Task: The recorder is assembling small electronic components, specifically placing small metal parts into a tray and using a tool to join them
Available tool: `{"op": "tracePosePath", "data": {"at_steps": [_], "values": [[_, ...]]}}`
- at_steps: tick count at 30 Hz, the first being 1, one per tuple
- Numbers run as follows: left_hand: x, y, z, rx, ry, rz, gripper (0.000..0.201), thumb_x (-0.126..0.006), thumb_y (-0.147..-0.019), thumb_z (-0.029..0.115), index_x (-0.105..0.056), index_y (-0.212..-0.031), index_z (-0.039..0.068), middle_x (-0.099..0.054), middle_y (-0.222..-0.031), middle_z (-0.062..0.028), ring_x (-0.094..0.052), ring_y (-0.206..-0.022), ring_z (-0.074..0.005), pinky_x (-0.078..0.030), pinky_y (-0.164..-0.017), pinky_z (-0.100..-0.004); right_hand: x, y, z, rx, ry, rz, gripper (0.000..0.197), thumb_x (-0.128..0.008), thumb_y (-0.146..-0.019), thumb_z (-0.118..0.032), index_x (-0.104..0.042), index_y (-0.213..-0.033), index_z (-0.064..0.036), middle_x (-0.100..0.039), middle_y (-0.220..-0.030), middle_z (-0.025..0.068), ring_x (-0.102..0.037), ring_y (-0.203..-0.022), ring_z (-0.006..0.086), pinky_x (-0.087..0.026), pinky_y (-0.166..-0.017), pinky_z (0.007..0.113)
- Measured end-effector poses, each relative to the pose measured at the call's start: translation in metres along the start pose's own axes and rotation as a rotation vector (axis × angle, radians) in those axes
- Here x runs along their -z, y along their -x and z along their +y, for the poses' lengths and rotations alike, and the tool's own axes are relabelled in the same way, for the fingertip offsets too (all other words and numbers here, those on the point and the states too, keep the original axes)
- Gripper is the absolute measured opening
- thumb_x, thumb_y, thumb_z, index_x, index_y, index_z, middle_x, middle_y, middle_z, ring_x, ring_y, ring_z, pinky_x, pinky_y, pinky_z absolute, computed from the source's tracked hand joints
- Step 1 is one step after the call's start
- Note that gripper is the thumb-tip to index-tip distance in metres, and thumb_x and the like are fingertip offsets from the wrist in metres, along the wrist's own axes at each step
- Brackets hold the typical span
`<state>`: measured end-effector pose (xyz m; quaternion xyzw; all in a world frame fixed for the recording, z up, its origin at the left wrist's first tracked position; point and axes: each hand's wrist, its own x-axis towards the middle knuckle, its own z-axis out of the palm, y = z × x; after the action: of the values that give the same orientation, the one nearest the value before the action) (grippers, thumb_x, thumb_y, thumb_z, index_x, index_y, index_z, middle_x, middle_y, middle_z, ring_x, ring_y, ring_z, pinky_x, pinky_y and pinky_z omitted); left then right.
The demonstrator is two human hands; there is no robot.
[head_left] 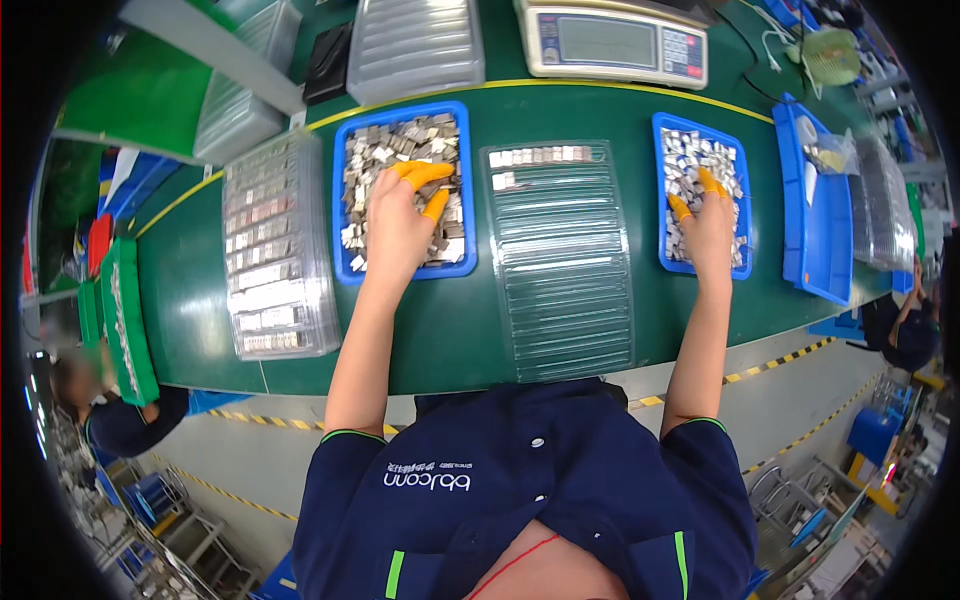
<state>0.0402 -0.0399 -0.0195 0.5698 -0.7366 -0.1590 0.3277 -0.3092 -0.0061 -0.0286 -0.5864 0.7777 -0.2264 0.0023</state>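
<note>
My left hand (pixel 402 215), with yellow finger cots on its fingertips, reaches into a blue tray (pixel 342 200) heaped with small silvery metal pieces (pixel 442 238). Its thumb and fingers are apart over the heap. In the other blue tray (pixel 660 255), my right hand (pixel 708 225) touches or hovers just above small white-and-silver pieces (pixel 690 150); finger and thumb are spread, also in yellow cots. No piece shows between the fingers of either hand. Between the trays lies a clear plastic slotted tray (pixel 562 270), with a row of small pieces in its top slot and a few in the second.
Stacked clear trays (pixel 278 250) filled with pieces stand at the left. Empty-looking clear trays (pixel 415 50) and a digital scale (pixel 615 45) are at the back. A blue bin (pixel 825 225) is on the right. Other people sit at both sides.
</note>
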Motion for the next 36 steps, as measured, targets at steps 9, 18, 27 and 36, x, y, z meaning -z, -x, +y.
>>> {"op": "tracePosePath", "data": {"at_steps": [9,18,27,36], "values": [[-0.003,-0.015,0.003,0.099,0.042,-0.084,0.014,-0.068,-0.071,0.004,-0.068,-0.085,0.003,-0.062,-0.086,-0.0124,-0.058,-0.079,-0.0261,-0.046,-0.073,-0.0329,0.005,-0.003,0.005,-0.099,0.068,-0.047,0.017,-0.067,-0.069,-0.006,-0.066,-0.086,-0.0005,-0.063,-0.079,0.0141,-0.061,-0.071,0.0302,-0.048,-0.063,0.039],[0.015,0.003,0.008,0.575,0.830,-0.018,0.031,-0.059,-0.083,0.002,-0.056,-0.113,-0.005,-0.063,-0.101,-0.0121,-0.063,-0.085,-0.0166,-0.049,-0.078,-0.0234,-0.007,-0.006,0.038,-0.063,0.189,0.126,0.022,-0.070,-0.074,-0.021,-0.069,-0.091,-0.0067,-0.064,-0.078,0.0147,-0.062,-0.069,0.0299,-0.049,-0.062,0.038],[0.009,0.027,0.018,0.643,1.102,0.078,0.028,-0.058,-0.084,0.000,-0.056,-0.111,-0.006,-0.063,-0.100,-0.0131,-0.064,-0.088,-0.0203,-0.051,-0.077,-0.0241,0.009,-0.004,0.016,-0.205,-0.436,0.226,0.020,-0.068,-0.078,-0.010,-0.067,-0.095,-0.0020,-0.068,-0.080,0.0101,-0.065,-0.075,0.0141,-0.049,-0.066,0.024],[0.006,0.034,0.067,0.529,1.113,-0.036,0.030,-0.060,-0.082,0.000,-0.056,-0.111,-0.007,-0.063,-0.100,-0.0138,-0.064,-0.088,-0.0203,-0.050,-0.079,-0.0254,0.031,0.017,-0.048,-0.234,-1.173,-0.056,0.022,-0.064,-0.079,0.000,-0.062,-0.100,0.0065,-0.065,-0.089,0.0145,-0.065,-0.075,0.0189,-0.052,-0.071,0.026]]}}
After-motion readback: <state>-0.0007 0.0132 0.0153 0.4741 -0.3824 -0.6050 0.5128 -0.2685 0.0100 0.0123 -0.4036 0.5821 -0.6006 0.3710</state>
